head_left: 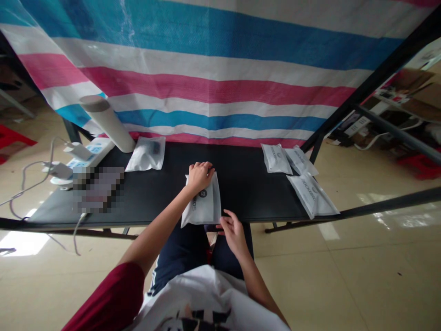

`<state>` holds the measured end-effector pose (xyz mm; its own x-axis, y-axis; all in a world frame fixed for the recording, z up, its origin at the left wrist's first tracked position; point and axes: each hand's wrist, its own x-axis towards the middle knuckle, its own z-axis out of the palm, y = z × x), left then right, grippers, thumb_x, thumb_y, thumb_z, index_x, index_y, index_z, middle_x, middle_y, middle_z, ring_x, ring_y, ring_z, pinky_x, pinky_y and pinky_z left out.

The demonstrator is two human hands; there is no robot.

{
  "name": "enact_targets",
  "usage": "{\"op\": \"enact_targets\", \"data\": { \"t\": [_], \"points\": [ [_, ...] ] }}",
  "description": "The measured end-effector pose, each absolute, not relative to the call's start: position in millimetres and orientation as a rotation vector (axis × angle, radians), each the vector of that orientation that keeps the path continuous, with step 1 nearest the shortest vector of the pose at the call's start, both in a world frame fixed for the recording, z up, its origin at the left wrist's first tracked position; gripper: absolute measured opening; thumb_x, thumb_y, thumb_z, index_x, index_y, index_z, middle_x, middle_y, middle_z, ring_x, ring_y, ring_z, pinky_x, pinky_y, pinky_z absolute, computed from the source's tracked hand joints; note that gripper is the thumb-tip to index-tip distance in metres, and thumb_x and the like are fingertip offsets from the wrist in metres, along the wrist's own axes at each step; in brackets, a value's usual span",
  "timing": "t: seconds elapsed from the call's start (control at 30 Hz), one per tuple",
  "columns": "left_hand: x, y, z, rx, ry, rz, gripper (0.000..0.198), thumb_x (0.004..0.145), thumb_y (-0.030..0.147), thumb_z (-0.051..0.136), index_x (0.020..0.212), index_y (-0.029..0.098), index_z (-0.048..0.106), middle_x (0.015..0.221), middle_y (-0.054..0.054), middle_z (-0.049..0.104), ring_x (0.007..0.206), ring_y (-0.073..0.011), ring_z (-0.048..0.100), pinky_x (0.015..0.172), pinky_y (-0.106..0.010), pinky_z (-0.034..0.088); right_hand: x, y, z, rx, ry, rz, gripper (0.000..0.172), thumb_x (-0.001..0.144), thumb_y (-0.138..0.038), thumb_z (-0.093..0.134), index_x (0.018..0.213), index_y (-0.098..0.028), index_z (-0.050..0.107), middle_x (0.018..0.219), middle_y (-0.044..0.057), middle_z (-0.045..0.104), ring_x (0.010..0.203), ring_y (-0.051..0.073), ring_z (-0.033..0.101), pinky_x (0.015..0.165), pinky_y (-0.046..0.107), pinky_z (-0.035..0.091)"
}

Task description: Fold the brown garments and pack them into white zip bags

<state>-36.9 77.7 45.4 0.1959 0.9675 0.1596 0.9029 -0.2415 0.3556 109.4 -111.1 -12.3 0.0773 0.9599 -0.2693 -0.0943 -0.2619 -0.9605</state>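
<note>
A white translucent pouch (201, 207) with dark printed lettering lies at the front edge of the black table (241, 193), its near end slightly over the edge. Over its upper part is my left hand (200, 177), fingers bent and closed on the pouch's far end. My right hand (233, 232) is beside the pouch's lower right corner, just past the table edge. Its fingers are apart, with thumb and index finger near the pouch's side; whether they touch it I cannot tell. What the pouch contains is mostly hidden.
Several similar pouches (312, 195) lie at the right end. Another white pouch (147, 154) sits back left, beside a tall white bottle (110, 124). A power strip (91, 154) with plugs and a blurred device (98, 188) with a cable are left. A striped sheet (213, 92) hangs behind.
</note>
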Motion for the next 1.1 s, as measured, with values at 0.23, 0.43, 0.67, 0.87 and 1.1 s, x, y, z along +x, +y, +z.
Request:
{"op": "enact_targets", "data": {
  "t": [0.23, 0.43, 0.67, 0.87, 1.1],
  "points": [
    [-72.5, 24.8, 31.4, 2.319, 1.599, 0.969, 0.051, 0.097, 0.044, 0.041, 0.139, 0.016, 0.042, 0.137, -0.016, 0.051, 0.129, -0.0293, 0.046, 0.109, -0.048, 0.037, 118.2, -67.8, -15.5, -1.293, -1.08, 1.416, 0.045, 0.088, -0.054, 0.053, 0.118, -0.021, 0.062, 0.101, 0.008, 0.071, 0.079, 0.02, 0.07, 0.062, 0.031, 0.058],
    [-76.0, 2.9, -16.3, 2.155, 1.505, 0.882, 0.063, 0.099, 0.048, 0.034, 0.149, 0.012, 0.026, 0.154, -0.021, 0.03, 0.146, -0.031, 0.027, 0.118, -0.051, 0.029, 108.5, -11.2, -9.0, -1.471, -1.525, 1.185, 0.026, 0.085, -0.038, 0.061, 0.1, -0.02, 0.072, 0.097, 0.01, 0.075, 0.092, 0.026, 0.07, 0.078, 0.032, 0.053],
    [-67.9, 5.4, -23.1, 2.264, 1.426, 0.831, 0.062, 0.101, 0.046, 0.026, 0.154, 0.014, 0.018, 0.159, -0.019, 0.024, 0.15, -0.0286, 0.018, 0.119, -0.051, 0.026, 108.2, 9.6, 4.8, -1.644, -1.801, 1.093, 0.018, 0.074, -0.035, 0.073, 0.081, -0.019, 0.072, 0.082, 0.008, 0.074, 0.081, 0.025, 0.069, 0.068, 0.027, 0.047],
    [-59.5, 3.4, -23.9, 2.401, 1.529, 0.636, 0.068, 0.098, 0.054, 0.032, 0.154, 0.018, 0.023, 0.159, -0.015, 0.028, 0.149, -0.0335, 0.019, 0.118, -0.053, 0.026, 156.5, -2.0, 2.8, -1.532, -1.309, 1.148, 0.031, 0.073, -0.04, 0.065, 0.095, -0.019, 0.067, 0.089, 0.004, 0.073, 0.081, 0.021, 0.065, 0.07, 0.028, 0.048],
    [-42.9, 9.4, -22.2, 2.41, 1.521, 0.609, 0.064, 0.094, 0.059, 0.04, 0.146, 0.022, 0.043, 0.155, -0.011, 0.037, 0.147, -0.0384, 0.023, 0.117, -0.057, 0.024, 192.0, -9.0, 20.5, -1.504, -0.672, 1.321, 0.044, 0.067, -0.056, 0.069, 0.093, -0.021, 0.066, 0.084, 0.004, 0.073, 0.082, 0.024, 0.067, 0.061, 0.03, 0.048]
  ]
}}
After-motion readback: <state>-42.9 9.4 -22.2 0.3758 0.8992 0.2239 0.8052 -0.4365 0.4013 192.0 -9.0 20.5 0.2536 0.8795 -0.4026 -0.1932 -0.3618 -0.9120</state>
